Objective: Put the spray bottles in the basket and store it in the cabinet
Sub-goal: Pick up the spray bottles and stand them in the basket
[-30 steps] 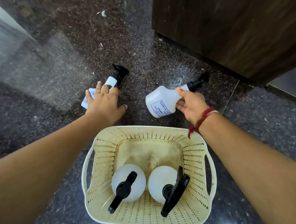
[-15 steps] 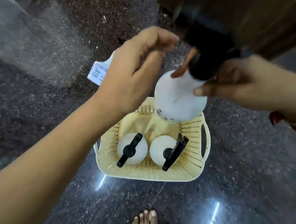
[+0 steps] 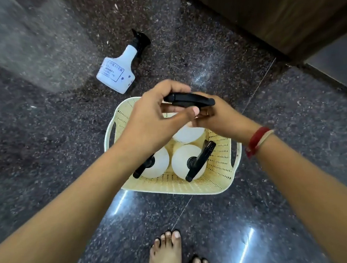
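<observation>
A cream perforated basket (image 3: 172, 188) stands on the dark floor. Two white spray bottles with black heads stand upright in its near half, one on the left (image 3: 158, 165) and one on the right (image 3: 181, 161). A third spray bottle (image 3: 187, 134) is held upright over the basket's far half, its black head (image 3: 189, 100) on top. My left hand (image 3: 153, 116) pinches the front of that head. My right hand (image 3: 218, 116) grips the neck under it. A fourth, labelled spray bottle (image 3: 116, 71) lies on its side on the floor beyond the basket, to the left.
The brown wooden cabinet (image 3: 273, 11) fills the upper right, its base close behind the basket. My bare feet (image 3: 166, 253) stand just in front of the basket. Polished granite floor (image 3: 46, 140) surrounds everything, with light glare near the feet.
My right hand lifted its bottle from the floor and brought it down over the basket. My left hand left the labelled bottle on the floor and joined the right on the sprayer head.
</observation>
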`<state>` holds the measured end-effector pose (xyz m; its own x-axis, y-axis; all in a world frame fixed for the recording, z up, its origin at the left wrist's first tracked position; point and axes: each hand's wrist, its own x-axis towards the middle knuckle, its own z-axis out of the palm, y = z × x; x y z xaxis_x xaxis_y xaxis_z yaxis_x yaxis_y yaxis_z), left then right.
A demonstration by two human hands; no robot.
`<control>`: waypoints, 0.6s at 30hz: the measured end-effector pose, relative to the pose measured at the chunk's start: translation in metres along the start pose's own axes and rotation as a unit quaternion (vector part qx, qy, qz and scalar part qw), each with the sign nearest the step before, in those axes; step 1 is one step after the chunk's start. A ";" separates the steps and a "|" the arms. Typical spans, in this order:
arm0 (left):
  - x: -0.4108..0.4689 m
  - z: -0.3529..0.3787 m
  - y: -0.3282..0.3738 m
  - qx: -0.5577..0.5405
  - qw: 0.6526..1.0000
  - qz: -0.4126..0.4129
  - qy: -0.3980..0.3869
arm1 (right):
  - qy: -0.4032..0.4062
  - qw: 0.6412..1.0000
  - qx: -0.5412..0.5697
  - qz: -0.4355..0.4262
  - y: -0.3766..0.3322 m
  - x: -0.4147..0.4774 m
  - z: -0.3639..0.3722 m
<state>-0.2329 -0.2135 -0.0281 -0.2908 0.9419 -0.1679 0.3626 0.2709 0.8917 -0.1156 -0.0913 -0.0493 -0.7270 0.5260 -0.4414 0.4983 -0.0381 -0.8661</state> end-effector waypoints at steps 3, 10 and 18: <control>0.029 -0.008 0.008 -0.036 0.999 -0.027 0.022 | 0.061 0.995 0.074 0.004 0.016 -0.009 0.014; 0.048 -0.006 0.001 0.042 0.994 0.011 -0.098 | 0.169 0.984 -0.049 -0.040 0.020 -0.026 0.004; 0.056 -0.007 0.014 0.001 0.990 0.005 -0.140 | 0.259 0.923 -0.284 -0.018 -0.004 -0.018 0.021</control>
<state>-0.2499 -0.1584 -0.0222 -0.0315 0.9626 -0.2692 0.3667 0.2616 0.8928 -0.1139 -0.1183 -0.0425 -0.4978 0.8593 -0.1171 0.7527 0.3610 -0.5506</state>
